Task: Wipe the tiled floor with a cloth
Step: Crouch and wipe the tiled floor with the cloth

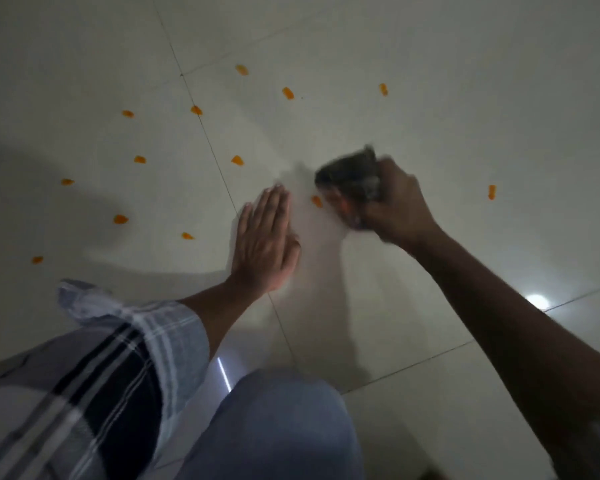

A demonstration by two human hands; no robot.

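The white tiled floor fills the head view, with several small orange scraps scattered over it. My right hand is closed around a dark bunched cloth, blurred, held low at the floor right of centre. One orange scrap lies just left of the cloth, between my two hands. My left hand rests flat on the tile with its fingers together, palm down, holding nothing.
More orange scraps lie to the left, at the back and to the right. My knee in blue jeans and a checked sleeve fill the bottom. A lamp reflection shines at the right.
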